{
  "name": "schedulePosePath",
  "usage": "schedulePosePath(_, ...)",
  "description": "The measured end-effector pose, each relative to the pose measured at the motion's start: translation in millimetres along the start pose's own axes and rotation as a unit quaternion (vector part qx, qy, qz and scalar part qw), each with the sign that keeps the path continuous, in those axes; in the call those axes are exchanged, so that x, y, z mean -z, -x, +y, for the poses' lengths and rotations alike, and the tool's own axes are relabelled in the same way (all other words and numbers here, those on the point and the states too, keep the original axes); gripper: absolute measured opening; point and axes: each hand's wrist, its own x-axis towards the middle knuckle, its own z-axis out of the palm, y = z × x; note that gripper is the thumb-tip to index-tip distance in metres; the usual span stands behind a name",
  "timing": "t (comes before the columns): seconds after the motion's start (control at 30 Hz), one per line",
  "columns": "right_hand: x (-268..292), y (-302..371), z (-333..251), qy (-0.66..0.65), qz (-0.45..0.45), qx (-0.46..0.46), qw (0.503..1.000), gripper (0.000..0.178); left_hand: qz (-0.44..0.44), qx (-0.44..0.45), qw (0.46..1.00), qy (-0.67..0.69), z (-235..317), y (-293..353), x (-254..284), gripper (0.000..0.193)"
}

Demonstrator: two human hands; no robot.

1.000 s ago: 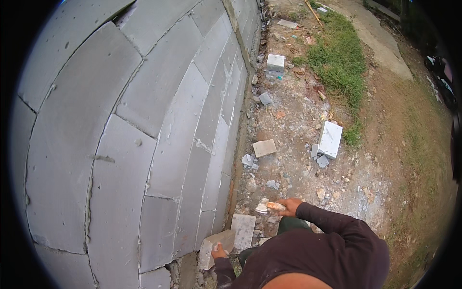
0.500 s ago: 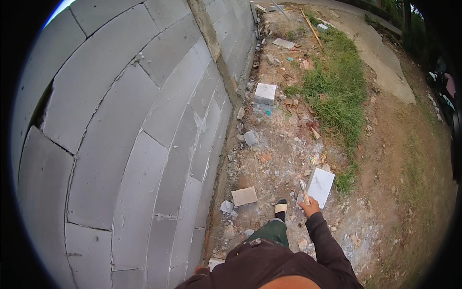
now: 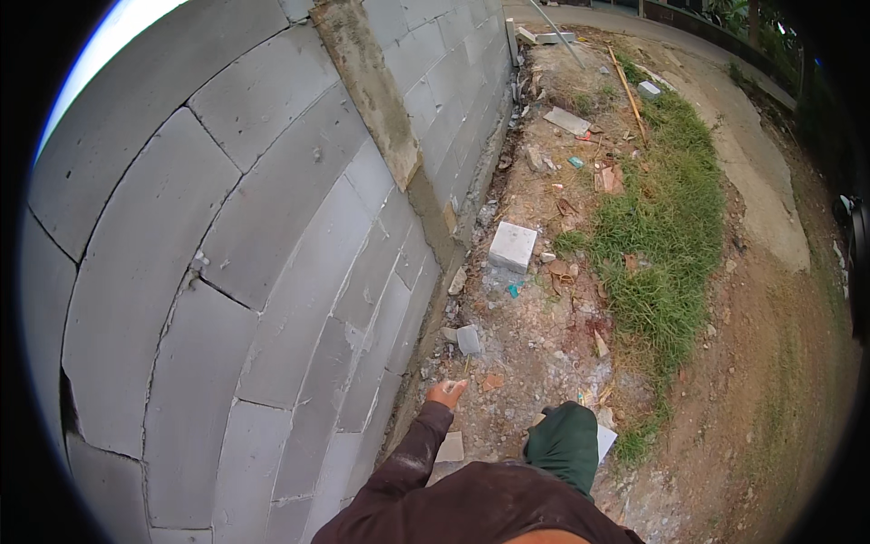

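Observation:
My left hand (image 3: 446, 393) reaches forward beside the grey block wall (image 3: 272, 335), over the rubble strip at its foot. Its fingers look loosely bent and apart, and nothing shows in them. Just ahead of it lies a small broken grey block piece (image 3: 468, 340). A flat beige block piece (image 3: 450, 447) lies beside my left forearm, partly covered by it. My right hand is out of sight. By my green-trousered knee (image 3: 566, 444) a white block (image 3: 607, 442) shows only in part.
Farther along the wall sits a squarish white block (image 3: 513, 247). Tall grass (image 3: 662, 290) grows on the right, beside a dirt track (image 3: 770, 363). A flat slab (image 3: 567, 121), a long wooden stick (image 3: 629, 95) and a thin pole (image 3: 557, 32) lie or lean beyond.
My left hand has come forward into view beside the wall. My right hand, which held a wooden-handled tool by the white block, has left the view. My knee has risen and the view has tilted up.

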Motion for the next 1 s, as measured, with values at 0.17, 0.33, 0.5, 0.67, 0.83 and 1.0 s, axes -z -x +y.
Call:
schedulePosePath(0.17, 29, 50, -157, 0.215, -0.079, 0.126, 0.965, 0.076, 0.006, 0.169, 0.982, -0.088, -97, -59, -58, 0.051)
schedulePosePath(0.33, 118, 81, -358, 0.348, -0.047, 0.294, 0.889, 0.075, -0.041, 0.404, 0.903, -0.143, -47, -33, -59, 0.057)
schedulePosePath(0.5, 241, 140, -629, 0.025, 0.090, 0.453, 0.887, 0.047, 0.045, 0.432, 0.879, -0.197, 26, -120, -83, 0.058)
schedulePosePath(0.67, 351, 251, -842, 0.017, 0.133, 0.541, 0.830, 0.053, 0.098, 0.347, 0.918, -0.164, 149, -212, -102, 0.048)
schedulePosePath(0.83, 379, 315, -906, -0.058, 0.099, 0.500, 0.858, 0.050, 0.105, 0.353, 0.909, -0.197, 163, -270, -136, 0.032)
schedulePosePath(1.0, 383, 241, -909, 0.048, 0.090, 0.358, 0.928, 0.065, -0.155, 0.291, 0.910, -0.250, 229, -336, -105, 0.029)
